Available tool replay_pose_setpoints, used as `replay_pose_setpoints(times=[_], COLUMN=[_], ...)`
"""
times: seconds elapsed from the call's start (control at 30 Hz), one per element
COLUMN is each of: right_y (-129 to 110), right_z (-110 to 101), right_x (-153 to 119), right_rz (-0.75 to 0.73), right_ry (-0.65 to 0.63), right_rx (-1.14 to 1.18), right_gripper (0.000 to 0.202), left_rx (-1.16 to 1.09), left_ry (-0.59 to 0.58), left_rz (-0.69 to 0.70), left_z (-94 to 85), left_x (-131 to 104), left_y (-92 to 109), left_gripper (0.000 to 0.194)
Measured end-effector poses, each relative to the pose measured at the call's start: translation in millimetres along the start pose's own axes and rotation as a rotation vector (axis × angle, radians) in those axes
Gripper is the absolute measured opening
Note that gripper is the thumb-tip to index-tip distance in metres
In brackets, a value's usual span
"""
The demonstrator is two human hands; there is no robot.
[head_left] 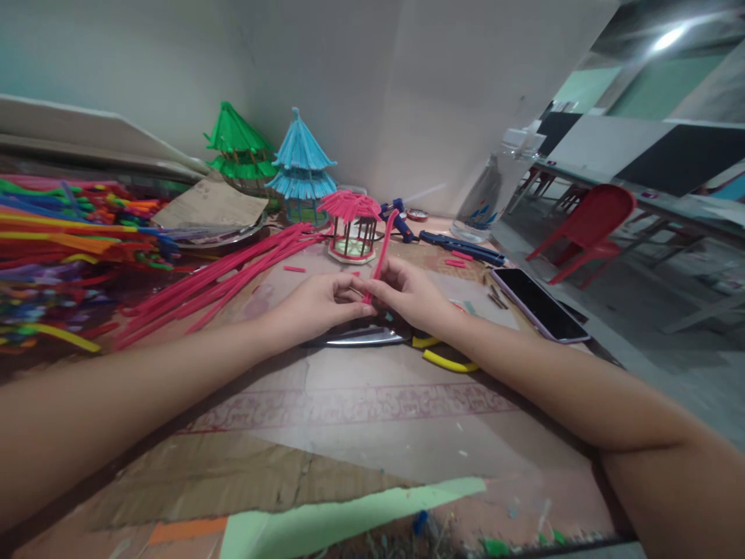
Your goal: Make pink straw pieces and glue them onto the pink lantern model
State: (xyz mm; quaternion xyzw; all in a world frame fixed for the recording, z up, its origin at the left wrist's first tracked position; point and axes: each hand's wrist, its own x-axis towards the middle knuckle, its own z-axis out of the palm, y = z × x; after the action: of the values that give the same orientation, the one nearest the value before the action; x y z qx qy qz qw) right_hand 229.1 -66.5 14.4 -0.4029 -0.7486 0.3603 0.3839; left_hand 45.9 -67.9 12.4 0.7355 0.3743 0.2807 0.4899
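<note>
A pink pipe cleaner (pixel 386 244) stands nearly upright between my hands, its top end bent over. My right hand (pixel 410 289) pinches it near its lower part. My left hand (pixel 323 304) has its thumb and fingertips closed at the lower end, touching the right fingers. Just behind them is a small pavilion model (pixel 351 225) with a pink fringed roof and brown posts. A shiny metal edge (pixel 366 338) lies under my hands. Beside it, partly covered by my right forearm, are yellow scissor handles (pixel 451 362).
Pink pipe cleaners (pixel 226 276) and a blurred multicoloured heap (pixel 70 248) lie left. Green (pixel 236 136) and blue (pixel 299 159) roofed models stand behind. A glue gun (pixel 399 221), blue cutter (pixel 462 247), water bottle (pixel 480 198) and phone (pixel 541 304) are right.
</note>
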Motion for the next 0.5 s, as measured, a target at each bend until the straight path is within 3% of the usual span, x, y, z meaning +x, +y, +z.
replay_pose_setpoints(times=[0.5], right_y=[1.7], right_z=[0.9], right_x=[0.3], right_rz=[0.016], right_ry=[-0.003], right_rx=[0.087], right_gripper=[0.025], left_rx=[0.031], left_ry=[-0.057], left_rz=[0.116], left_z=[0.6], left_x=[2.3], left_y=[-6.9], left_gripper=[0.026])
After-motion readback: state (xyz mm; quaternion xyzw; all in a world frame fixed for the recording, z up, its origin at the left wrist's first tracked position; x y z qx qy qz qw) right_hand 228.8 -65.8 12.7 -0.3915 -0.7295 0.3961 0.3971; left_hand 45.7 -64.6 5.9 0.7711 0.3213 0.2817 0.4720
